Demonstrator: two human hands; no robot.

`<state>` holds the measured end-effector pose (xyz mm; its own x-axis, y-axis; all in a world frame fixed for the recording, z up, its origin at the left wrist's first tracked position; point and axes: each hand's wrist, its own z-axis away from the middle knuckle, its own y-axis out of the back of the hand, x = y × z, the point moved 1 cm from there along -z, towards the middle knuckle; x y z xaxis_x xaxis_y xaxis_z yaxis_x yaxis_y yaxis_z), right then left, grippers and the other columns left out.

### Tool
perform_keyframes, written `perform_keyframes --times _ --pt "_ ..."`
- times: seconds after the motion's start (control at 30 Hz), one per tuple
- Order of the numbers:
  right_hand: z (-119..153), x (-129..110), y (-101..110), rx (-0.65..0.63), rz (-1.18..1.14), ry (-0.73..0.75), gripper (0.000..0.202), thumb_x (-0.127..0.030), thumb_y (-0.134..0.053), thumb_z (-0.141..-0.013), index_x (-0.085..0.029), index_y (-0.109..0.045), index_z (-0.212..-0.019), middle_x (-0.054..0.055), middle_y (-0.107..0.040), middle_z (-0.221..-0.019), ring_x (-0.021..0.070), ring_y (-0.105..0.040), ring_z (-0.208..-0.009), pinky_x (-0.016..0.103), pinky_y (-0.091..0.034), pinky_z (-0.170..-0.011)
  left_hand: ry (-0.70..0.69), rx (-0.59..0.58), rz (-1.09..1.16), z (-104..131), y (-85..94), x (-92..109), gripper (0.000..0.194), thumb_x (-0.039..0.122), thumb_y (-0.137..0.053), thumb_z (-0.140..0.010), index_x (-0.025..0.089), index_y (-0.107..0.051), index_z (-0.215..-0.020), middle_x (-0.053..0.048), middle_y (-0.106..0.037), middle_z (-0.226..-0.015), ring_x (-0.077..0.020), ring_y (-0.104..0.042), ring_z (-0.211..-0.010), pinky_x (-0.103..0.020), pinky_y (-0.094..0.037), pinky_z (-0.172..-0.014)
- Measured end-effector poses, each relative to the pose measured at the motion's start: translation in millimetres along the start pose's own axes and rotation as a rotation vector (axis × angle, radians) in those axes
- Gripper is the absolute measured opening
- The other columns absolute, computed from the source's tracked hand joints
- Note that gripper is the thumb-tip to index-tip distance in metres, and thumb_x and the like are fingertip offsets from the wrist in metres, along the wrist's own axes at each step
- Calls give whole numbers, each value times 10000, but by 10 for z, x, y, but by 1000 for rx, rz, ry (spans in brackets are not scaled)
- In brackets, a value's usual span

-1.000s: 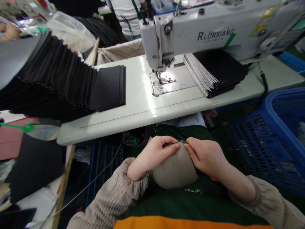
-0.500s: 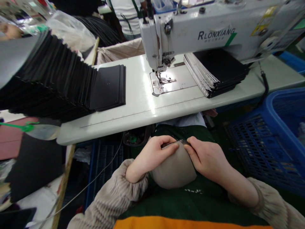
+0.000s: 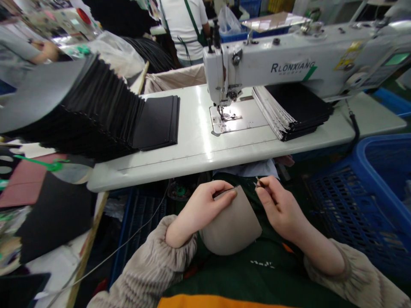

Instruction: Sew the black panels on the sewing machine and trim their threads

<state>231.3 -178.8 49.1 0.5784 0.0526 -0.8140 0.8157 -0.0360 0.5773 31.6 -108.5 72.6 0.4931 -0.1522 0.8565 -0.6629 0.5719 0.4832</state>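
Observation:
My left hand (image 3: pixel 210 203) pinches the upper edge of a grey-brown curved panel (image 3: pixel 231 229), thumb on its face and fingers behind. The panel rests over my dark green apron (image 3: pixel 234 273). To its right and apart from it, my right hand (image 3: pixel 281 207) is closed with fingertips pinched on a small, dark, thin thing (image 3: pixel 259 183) with a light tip; its kind is too small to tell. Beyond both hands stands a sewing machine (image 3: pixel 250 68), its needle area over the metal plate (image 3: pixel 236 122).
Black panels stand in a long row (image 3: pixel 96 111) on the left, beside a flat black stack (image 3: pixel 157 122). Another black stack (image 3: pixel 302 109) lies under the machine arm on the white table (image 3: pixel 192 149). A blue basket (image 3: pixel 362 179) stands right. A person (image 3: pixel 183 30) is behind.
My right hand has moved away from the panel's upper edge, to the right and slightly up, with the small thing in its fingertips. My left hand still holds the panel. The head view has shifted slightly.

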Motion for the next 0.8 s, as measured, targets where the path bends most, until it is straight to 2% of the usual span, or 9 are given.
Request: perform_keyframes --times 0.13,0.23,0.33,0.43,0.5,0.6,0.67,0.73,0.8 --pt "-85 -227 23 0 -223 -51 244 -453 -569 -911 -211 -597 -928 -23 -552 -683 106 -440 -544 231 -377 -512 -150 392 -176 97 118 85 193 290 -556 -934 205 -713 -1008 -36 -681 -889 -174 -621 -829 -264 -484 -754" --pt "-187 -405 -56 -2 -281 18 343 -452 -627 -871 -212 -644 -1117 17 -655 -863 91 -417 -531 234 -382 -495 -255 538 -215 152 68 150 279 245 -547 -943 235 -663 -1197 -40 -641 -909 -156 -614 -815 -254 -503 -752" --pt "-340 -495 -110 58 -332 76 382 -438 -631 -866 -201 -650 -1165 3 -653 -792 90 -414 -518 228 -376 -482 -349 502 -181 155 -30 195 473 216 -528 -944 278 -488 -1411 -65 -605 -1087 -177 -613 -975 -282 -519 -864" --pt "-516 -484 -75 147 -417 94 285 -421 -584 -897 -181 -689 -1009 8 -645 -746 129 -534 -615 246 -442 -571 -415 410 -171 116 -25 222 533 184 -446 -972 287 -364 -1489 -85 -557 -1207 -184 -581 -1090 -312 -494 -956" --pt "-616 -444 -37 144 -477 86 272 -424 -572 -904 -175 -683 -898 14 -647 -754 149 -576 -675 264 -468 -626 -443 498 -258 70 80 241 487 197 -456 -977 285 -423 -1455 -92 -541 -1236 -196 -554 -1130 -337 -461 -991" --pt "-702 -386 -26 30 -518 63 274 -439 -599 -889 -176 -661 -846 -9 -622 -706 128 -551 -624 254 -455 -600 -428 667 -460 -35 307 282 385 322 -608 -918 253 -585 -1296 -90 -586 -1214 -248 -529 -1147 -415 -374 -1045" --pt "-723 -366 -37 18 -516 69 264 -440 -620 -877 -181 -664 -905 -15 -627 -709 124 -548 -619 251 -452 -596 -391 542 -500 -119 421 314 254 376 -602 -918 227 -661 -1116 -59 -669 -1060 -231 -584 -1029 -402 -377 -1009" --pt "-734 -361 -34 112 -467 89 266 -434 -636 -867 -188 -667 -965 -3 -651 -746 135 -565 -647 259 -458 -610 -336 392 -457 -183 480 345 219 382 -532 -954 212 -670 -967 -26 -696 -908 -200 -612 -889 -338 -423 -890" --pt "-752 -366 -13 232 -372 132 243 -421 -632 -874 -195 -670 -954 18 -673 -790 154 -587 -698 277 -470 -647 -280 344 -387 -219 495 371 244 388 -504 -962 204 -657 -913 -14 -695 -862 -186 -612 -828 -287 -429 -765"
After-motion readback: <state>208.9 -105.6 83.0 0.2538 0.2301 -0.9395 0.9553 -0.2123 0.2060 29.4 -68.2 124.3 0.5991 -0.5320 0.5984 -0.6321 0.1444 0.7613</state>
